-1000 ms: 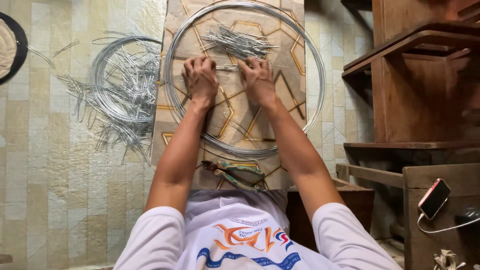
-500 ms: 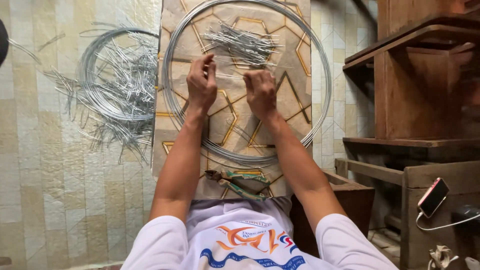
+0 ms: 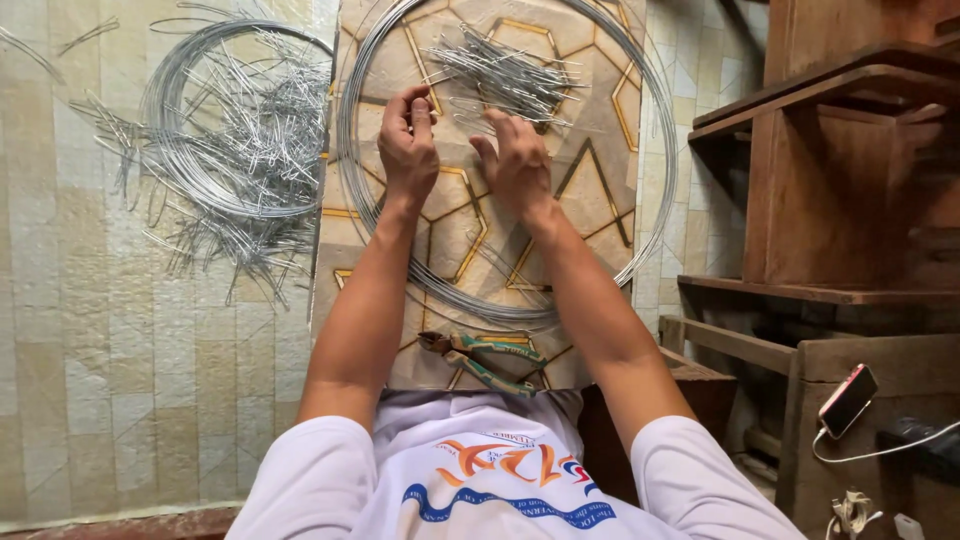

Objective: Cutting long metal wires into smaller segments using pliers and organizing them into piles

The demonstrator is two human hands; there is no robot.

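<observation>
The left hand pinched a thin wire piece in its grip while the right hand, fingers released, reached toward the cut-wire pile at twelve o'clock.

Bare board lies open inside the wire ring — short cut wires crowd its far end, pliers the near edge, wooden shelves wall the right.

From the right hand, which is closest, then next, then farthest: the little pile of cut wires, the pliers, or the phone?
Counting from the right hand:
1. Pile of cut wires, just beyond the fingertips.
2. Pliers, back near the person's body.
3. Phone, far off on the wooden bench at the right.
</observation>
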